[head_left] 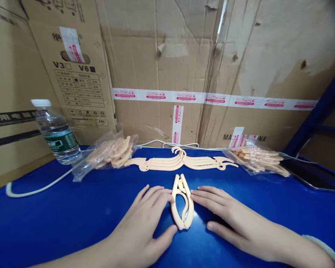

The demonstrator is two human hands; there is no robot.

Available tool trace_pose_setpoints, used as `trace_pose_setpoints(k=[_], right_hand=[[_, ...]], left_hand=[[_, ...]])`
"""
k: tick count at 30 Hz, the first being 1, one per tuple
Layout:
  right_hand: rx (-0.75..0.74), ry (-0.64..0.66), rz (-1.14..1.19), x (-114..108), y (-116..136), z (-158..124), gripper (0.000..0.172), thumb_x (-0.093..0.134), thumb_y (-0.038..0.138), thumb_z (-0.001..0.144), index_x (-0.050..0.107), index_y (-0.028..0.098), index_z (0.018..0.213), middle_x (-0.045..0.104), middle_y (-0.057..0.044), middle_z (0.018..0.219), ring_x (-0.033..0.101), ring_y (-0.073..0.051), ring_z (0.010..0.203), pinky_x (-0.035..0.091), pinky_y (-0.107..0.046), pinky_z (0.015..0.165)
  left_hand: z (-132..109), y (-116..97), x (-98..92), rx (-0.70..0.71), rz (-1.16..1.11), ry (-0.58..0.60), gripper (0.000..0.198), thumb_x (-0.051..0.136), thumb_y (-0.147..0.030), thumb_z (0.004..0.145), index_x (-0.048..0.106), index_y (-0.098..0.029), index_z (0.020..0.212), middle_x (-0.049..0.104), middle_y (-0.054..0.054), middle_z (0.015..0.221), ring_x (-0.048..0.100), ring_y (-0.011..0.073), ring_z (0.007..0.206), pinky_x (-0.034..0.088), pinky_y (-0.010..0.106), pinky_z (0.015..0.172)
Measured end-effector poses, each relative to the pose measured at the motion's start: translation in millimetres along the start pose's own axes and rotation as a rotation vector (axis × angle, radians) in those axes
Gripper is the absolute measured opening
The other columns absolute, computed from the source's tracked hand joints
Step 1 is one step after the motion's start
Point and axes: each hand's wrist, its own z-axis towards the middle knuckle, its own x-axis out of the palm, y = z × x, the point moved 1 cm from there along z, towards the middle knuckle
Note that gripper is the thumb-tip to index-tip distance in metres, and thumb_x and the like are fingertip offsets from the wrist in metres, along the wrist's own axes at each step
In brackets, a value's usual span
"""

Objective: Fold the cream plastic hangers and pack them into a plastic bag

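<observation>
A cream plastic folding hanger [175, 210] lies folded on the blue table, its two arms side by side and its hook tucked between them. My left hand [150, 219] rests at its left side, fingers stretched and fingertips touching the arm. On the other side my right hand [231, 210] lies with fingers extended and thumb apart, its fingertips at the right arm. Neither hand is wrapped round the hanger. Just beyond it, several unfolded hangers [166, 163] lie in an overlapping row with their hooks pointing away from me.
Clear bags of hanger parts lie at the left [111, 152] and right [257, 158]. A water bottle [58, 137] stands at the back left, near a white cable [41, 190]. A dark phone-like device [309, 176] lies at the right. Cardboard [162, 123] walls the back.
</observation>
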Motion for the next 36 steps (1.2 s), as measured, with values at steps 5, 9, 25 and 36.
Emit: trace_pose_setpoints(k=[5,9,25,36], right_hand=[[0.030,0.048,-0.062,-1,2,-2,0.059,0.045,0.044,0.100,0.026,0.029,0.153,0.033,-0.007,0.155,0.030,-0.030,0.142,0.029,-0.052,0.115],[0.032,0.056,-0.083,-1,2,-1,0.060,0.044,0.045,0.100,0.024,0.030,0.154,0.031,-0.008,0.156,0.027,-0.031,0.143,0.029,-0.053,0.115],[0.079,0.121,-0.162,2,-9,-2,0.067,0.039,0.057,0.098,0.006,0.037,0.154,0.010,0.000,0.161,0.004,-0.032,0.148,0.013,-0.064,0.115],[0.093,0.138,-0.153,0,-8,1,0.067,0.037,0.058,0.098,0.006,0.038,0.154,0.009,0.001,0.161,0.004,-0.032,0.147,0.012,-0.065,0.115]], left_hand=[[0,0,0.3,0.004,0.008,-0.006,0.036,0.057,-0.022,0.081,0.053,-0.029,0.117,0.059,0.006,0.131,0.047,0.0299,0.128,0.022,0.058,0.114],[1,-1,-0.5,0.014,0.031,0.013,0.037,0.056,-0.023,0.082,0.052,-0.029,0.119,0.058,0.006,0.132,0.047,0.0292,0.129,0.022,0.058,0.115],[-2,3,3.7,0.007,0.121,0.013,0.042,0.055,-0.026,0.085,0.045,-0.029,0.126,0.054,0.006,0.140,0.043,0.0295,0.135,0.023,0.064,0.115],[-4,4,5.1,0.022,0.124,-0.013,0.043,0.056,-0.023,0.084,0.045,-0.029,0.126,0.055,0.006,0.138,0.046,0.0287,0.132,0.025,0.063,0.114]])
